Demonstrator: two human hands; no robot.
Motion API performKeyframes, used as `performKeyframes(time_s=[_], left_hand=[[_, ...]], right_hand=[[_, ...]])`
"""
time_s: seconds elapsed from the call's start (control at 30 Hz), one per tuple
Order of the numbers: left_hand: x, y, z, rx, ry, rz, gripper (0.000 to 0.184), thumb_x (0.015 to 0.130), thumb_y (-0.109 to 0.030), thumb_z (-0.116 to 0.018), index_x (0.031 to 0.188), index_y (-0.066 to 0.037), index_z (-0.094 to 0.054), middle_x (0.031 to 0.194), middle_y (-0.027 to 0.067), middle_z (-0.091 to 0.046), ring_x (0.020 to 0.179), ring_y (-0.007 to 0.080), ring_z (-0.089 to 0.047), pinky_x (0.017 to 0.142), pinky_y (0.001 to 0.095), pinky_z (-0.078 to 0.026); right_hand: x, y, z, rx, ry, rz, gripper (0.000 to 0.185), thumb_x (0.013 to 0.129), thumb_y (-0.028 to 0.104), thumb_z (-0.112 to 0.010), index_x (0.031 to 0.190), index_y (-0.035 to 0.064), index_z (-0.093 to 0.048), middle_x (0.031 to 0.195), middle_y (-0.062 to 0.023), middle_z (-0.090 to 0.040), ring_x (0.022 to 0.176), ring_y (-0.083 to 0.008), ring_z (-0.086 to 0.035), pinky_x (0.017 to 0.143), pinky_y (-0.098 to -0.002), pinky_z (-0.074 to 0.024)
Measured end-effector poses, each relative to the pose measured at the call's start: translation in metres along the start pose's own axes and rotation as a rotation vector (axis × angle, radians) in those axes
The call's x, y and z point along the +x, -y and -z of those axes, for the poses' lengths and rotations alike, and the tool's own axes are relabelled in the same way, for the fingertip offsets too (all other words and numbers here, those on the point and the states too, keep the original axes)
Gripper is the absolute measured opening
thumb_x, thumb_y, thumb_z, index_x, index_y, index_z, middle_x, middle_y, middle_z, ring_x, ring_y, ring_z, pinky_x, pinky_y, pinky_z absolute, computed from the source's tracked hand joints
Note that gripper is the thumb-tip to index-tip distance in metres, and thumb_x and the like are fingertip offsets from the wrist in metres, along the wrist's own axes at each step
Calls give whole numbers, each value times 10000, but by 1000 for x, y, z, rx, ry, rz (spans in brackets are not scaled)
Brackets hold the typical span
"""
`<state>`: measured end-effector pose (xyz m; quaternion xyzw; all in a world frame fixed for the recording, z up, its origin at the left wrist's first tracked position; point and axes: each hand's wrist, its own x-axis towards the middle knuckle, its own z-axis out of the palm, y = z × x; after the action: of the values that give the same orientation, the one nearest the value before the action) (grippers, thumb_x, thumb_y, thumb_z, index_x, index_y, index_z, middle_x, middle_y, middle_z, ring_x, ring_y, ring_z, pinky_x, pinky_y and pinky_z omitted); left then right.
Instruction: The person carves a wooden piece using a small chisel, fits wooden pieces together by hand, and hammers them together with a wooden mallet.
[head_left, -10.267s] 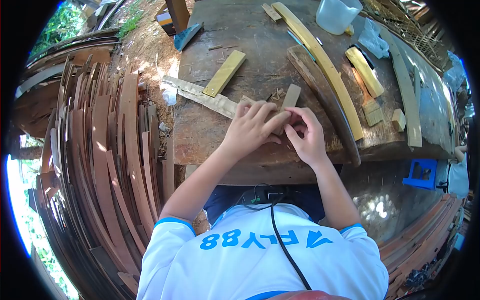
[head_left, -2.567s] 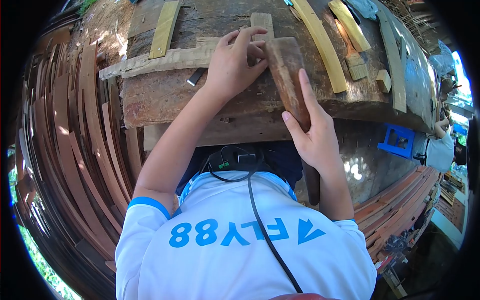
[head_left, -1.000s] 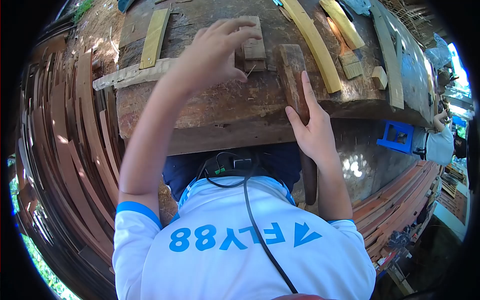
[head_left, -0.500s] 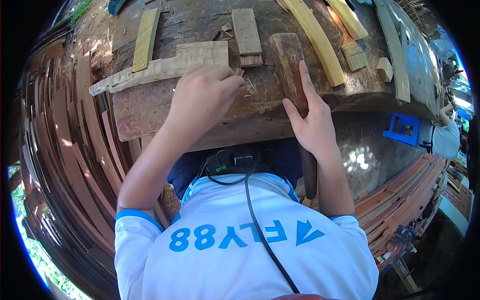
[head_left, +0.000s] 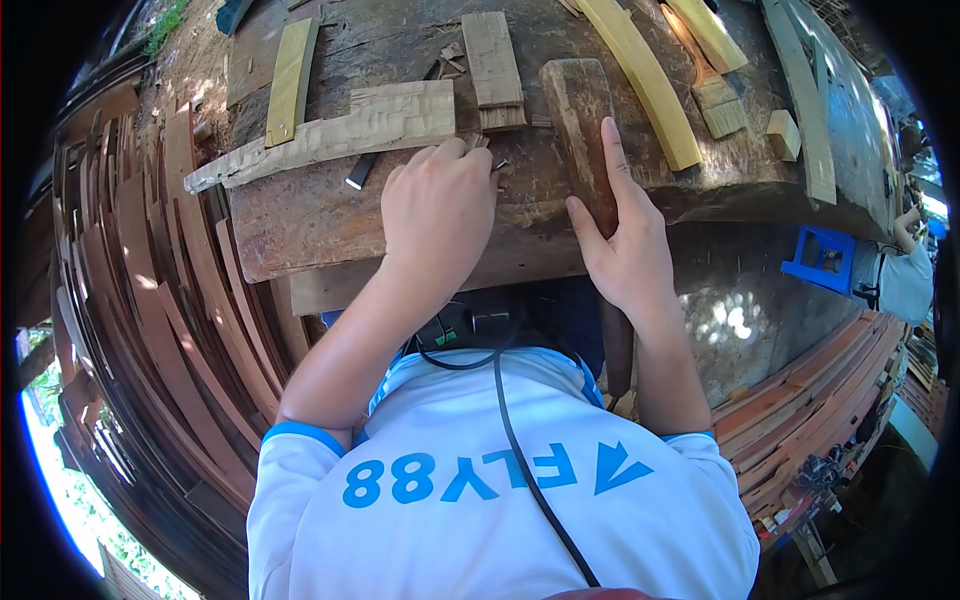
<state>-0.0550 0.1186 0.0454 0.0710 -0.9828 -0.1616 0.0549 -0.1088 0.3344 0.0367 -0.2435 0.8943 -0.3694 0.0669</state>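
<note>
My left hand (head_left: 440, 212) is closed in a fist just above the workbench (head_left: 300, 225), its fingertips turned down and hidden. A small thin bit (head_left: 501, 165), perhaps a nail, shows beside its knuckles. My right hand (head_left: 632, 245) grips a long wooden mallet (head_left: 582, 130), broad at the top and narrowing to a handle (head_left: 617, 350) below the bench edge. The thumb and one straight finger show along it; the other fingers are hidden. Left of my left fist lies a dark flat tool with a bright end (head_left: 358, 174), partly under a rough-hewn pale wood piece (head_left: 330, 138).
On the bench lie a wood block (head_left: 493, 62), a yellowish curved strip (head_left: 645, 90), a paintbrush (head_left: 717, 105), a small block (head_left: 783, 135) and a short slat (head_left: 291, 80). Boards (head_left: 150, 270) are stacked at left. A blue stool (head_left: 822, 260) and another person (head_left: 903, 280) are at right.
My left hand has moved right and slightly toward me, uncovering the dark flat tool with the bright end. My right hand keeps its hold on the mallet. The view has shifted slightly.
</note>
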Motion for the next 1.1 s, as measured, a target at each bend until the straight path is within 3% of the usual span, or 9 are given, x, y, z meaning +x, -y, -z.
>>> performKeyframes(time_s=[0.23, 0.33, 0.43, 0.53, 0.63, 0.93, 1.03, 1.1], left_hand=[[11, 1, 2, 155, 58, -198, 107, 901, -121, -740, 955, -34, -707, 944, 142, -711, 947, 310, -739, 845, 427, -618], [8, 6, 3, 36, 61, -218, 119, 893, -93, -746, 963, -24, -679, 937, 155, -707, 944, 329, -734, 832, 433, -609], [11, 11, 9, -29, 162, -146, 142, 895, -84, -754, 971, -16, -656, 938, 165, -707, 928, 350, -732, 822, 446, -599], [9, 9, 10, -35, 92, -120, 132, 909, -91, -749, 957, -13, -655, 935, 176, -701, 911, 364, -730, 812, 467, -593], [10, 3, 10, -88, 71, -19, 150, 941, -95, -730, 1067, -14, -737, 957, 194, -739, 924, 396, -739, 837, 487, -578], [9, 1, 10, -8, 192, -71, 156, 936, -99, -723, 1057, -9, -762, 952, 197, -732, 933, 408, -730, 845, 523, -571], [9, -2, 12, 18, 138, -124, 127, 869, -98, -764, 940, -2, -722, 924, 170, -723, 907, 367, -743, 815, 451, -604], [15, 1, 20, -187, 111, -91, 140, 868, -104, -789, 961, -2, -762, 928, 152, -747, 888, 345, -749, 808, 421, -604]], right_hand=[[-1, -2, 0, -2, -5, 3, 896, 1002, 175, -733, 1760, 257, -264, 885, -185, -650, 790, -367, -696, 793, -473, -585], [-3, -2, 0, -3, -18, -1, 909, 999, 177, -735, 1763, 273, -252, 861, -174, -631, 758, -355, -686, 759, -468, -584], [-5, -2, -1, -13, -36, 1, 924, 994, 179, -741, 1765, 285, -241, 847, -170, -619, 740, -356, -677, 738, -472, -581], [-5, -1, -2, -34, -30, 4, 933, 991, 177, -744, 1765, 292, -237, 844, -177, -615, 743, -373, -676, 738, -480, -581], [-3, -2, -2, -30, -22, 12, 933, 990, 177, -744, 1765, 292, -237, 848, -188, -615, 756, -392, -678, 746, -487, -583], [-2, 0, -1, -29, -18, 1, 931, 983, 174, -748, 1762, 286, -250, 852, -196, -612, 767, -400, -676, 753, -488, -586], [-1, 0, -2, -28, -30, 12, 933, 980, 172, -750, 1761, 287, -252, 850, -195, -608, 759, -397, -670, 750, -488, -585], [-2, -3, -4, -31, -50, 45, 934, 978, 170, -751, 1761, 287, -255, 849, -194, -605, 752, -393, -666, 748, -487, -584]])
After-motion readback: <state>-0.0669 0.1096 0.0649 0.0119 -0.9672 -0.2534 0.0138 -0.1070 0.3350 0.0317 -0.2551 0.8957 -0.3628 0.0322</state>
